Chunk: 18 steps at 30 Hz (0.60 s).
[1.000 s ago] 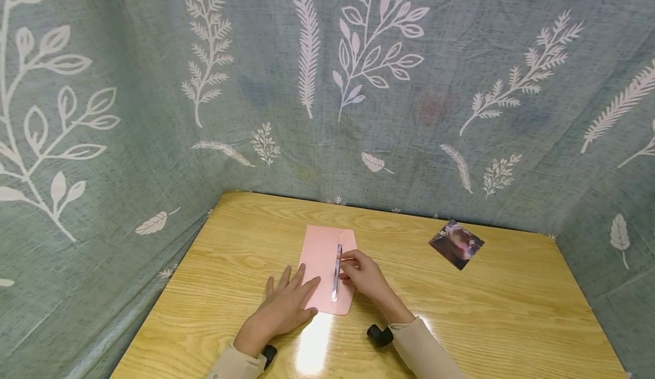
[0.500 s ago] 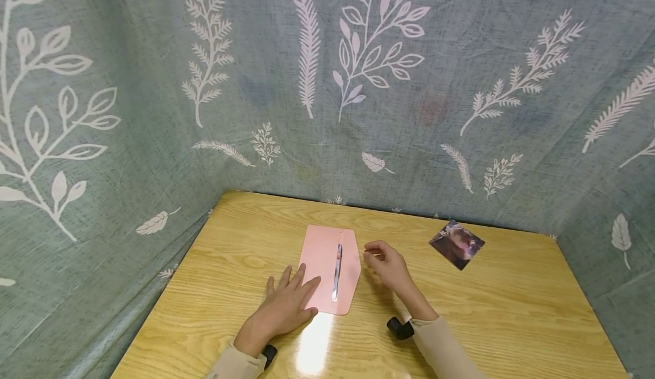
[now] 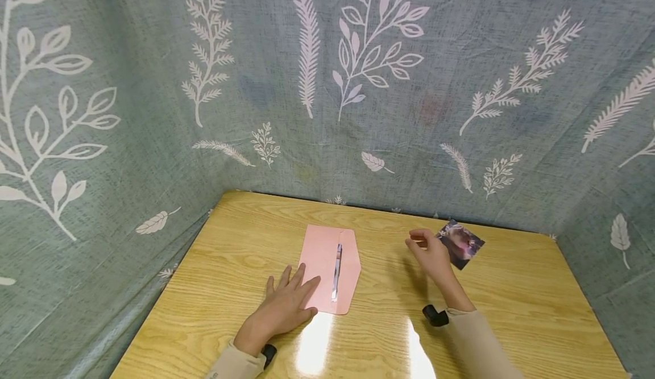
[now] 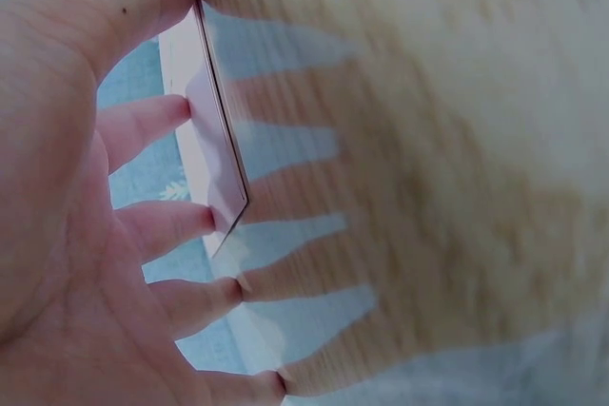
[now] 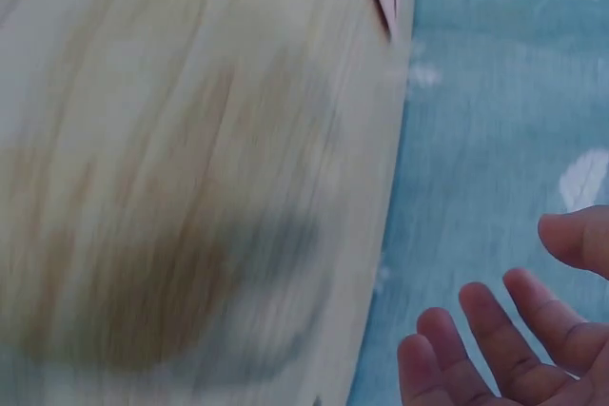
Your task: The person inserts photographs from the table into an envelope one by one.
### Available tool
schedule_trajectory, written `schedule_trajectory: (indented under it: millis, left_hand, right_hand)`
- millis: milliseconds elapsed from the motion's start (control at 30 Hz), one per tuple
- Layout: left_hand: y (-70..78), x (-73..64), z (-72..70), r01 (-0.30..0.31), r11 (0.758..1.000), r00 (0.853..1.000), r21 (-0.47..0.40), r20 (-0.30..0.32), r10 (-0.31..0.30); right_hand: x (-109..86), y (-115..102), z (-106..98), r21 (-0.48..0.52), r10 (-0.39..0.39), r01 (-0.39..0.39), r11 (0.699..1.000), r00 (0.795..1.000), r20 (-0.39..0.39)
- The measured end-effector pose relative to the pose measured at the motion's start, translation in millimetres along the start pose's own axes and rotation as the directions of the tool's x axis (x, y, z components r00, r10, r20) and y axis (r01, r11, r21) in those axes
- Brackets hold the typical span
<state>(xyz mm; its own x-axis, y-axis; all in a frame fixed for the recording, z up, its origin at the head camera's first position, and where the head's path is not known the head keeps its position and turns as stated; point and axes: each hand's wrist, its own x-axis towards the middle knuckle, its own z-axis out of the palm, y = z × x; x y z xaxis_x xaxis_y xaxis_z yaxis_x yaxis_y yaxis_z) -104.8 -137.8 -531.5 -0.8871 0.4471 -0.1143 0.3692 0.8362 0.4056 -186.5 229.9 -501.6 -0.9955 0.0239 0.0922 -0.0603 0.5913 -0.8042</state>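
A pink envelope (image 3: 319, 248) lies on the wooden table with its pointed flap unfolded to the right. A narrow strip of a printed picture (image 3: 337, 271) shows at its opening; the rest of that picture is hidden inside. My left hand (image 3: 284, 304) rests with spread fingers on the envelope's lower left part, and the left wrist view shows its fingertips (image 4: 205, 221) at the envelope's edge. Above the table, my right hand (image 3: 432, 257) hangs with loosely bent fingers, holding nothing. It is nearest to a square photo (image 3: 463, 245) with dark and pink tones, partly covered by the hand in the head view.
The wooden table (image 3: 512, 305) reaches back to a blue-green curtain (image 3: 327, 157) printed with white leaves, which also hangs at both sides. Black wrist devices (image 3: 435, 315) sit under both forearms. Bright glare lies on the table's front part.
My right hand has let go of the envelope's flap, which now lies fully spread, and has moved right toward the photo. My left hand has stayed in place.
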Motion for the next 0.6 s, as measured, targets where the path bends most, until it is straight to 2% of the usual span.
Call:
schedule_trajectory:
  millis: [200, 600]
  left_hand:
    - [-0.2, 0.6, -1.2, 0.011, 1.000, 1.000, 0.007, 0.005, -0.011]
    - [-1.1, 0.0, 0.1, 0.002, 1.000, 1.000, 0.011, 0.000, -0.002]
  right_hand:
    - [2.8, 13, -20, -0.024, 0.003, -0.004, 1.000, 0.999, -0.043]
    - [3.2, 39, -47, -0.068, 0.051, -0.058, 0.996, 0.994, -0.097]
